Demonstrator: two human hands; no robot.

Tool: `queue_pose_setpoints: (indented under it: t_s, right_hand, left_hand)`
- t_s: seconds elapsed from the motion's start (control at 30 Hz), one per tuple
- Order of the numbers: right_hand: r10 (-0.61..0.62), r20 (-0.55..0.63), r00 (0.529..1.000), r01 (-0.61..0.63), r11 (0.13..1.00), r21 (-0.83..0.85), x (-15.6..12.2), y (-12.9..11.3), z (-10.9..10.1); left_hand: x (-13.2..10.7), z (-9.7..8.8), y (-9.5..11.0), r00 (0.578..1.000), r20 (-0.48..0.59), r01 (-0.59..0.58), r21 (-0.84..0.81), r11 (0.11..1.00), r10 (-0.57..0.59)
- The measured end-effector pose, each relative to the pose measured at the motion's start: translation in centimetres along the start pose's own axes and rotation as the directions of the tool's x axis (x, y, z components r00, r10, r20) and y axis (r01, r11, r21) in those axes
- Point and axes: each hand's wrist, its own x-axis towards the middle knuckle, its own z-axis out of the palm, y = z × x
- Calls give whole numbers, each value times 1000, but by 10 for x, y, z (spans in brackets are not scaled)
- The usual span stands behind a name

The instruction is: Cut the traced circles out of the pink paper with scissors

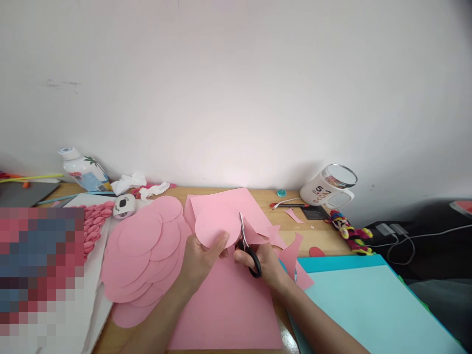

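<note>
My left hand (pixel 206 253) pinches the lower edge of a pink paper piece (pixel 216 223), thumb on top; its left side is cut to a rounded outline. Black-handled scissors (pixel 254 260) are in my right hand (pixel 263 260), fingers closed about the handles. Their blades point up along the right side of the paper, where a partly cut flap (pixel 254 231) hangs off. Beneath both hands lies a large pink sheet (pixel 232 305). Left of it, many pink paper circles (pixel 142 250) overlap in a loose pile. Curved pink offcuts (pixel 291 255) lie beside my right wrist.
A white lidded mug (pixel 322 189) and a pen stand or lie at the back right, near a colourful figure (pixel 350 231). Light blue sheets (pixel 368 305) cover the right side. At the left are a white bottle (pixel 84 169), crumpled tissues (pixel 129 183) and pink twisted pieces (pixel 94 228). A wall rises behind.
</note>
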Motion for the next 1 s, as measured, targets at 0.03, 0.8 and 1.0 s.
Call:
queue_pose_setpoints:
  t_s: [0.03, 0.8, 1.0]
  right_hand:
    - [3, 1, 1000, -3, 1000, 1, 0, 0, 0]
    - [33, 37, 999, -36, 996, 79, -1, 7, 4]
    - [103, 2, 995, -102, 988, 114, 0, 4, 3]
  left_hand:
    - [0, 0, -1, 1000, 2, -2, -1, 1000, 2]
    - [0, 0, 1, 998, -18, -64, 53, 997, 65]
    - [-1, 2, 0, 997, -83, -1, 67, 998, 7]
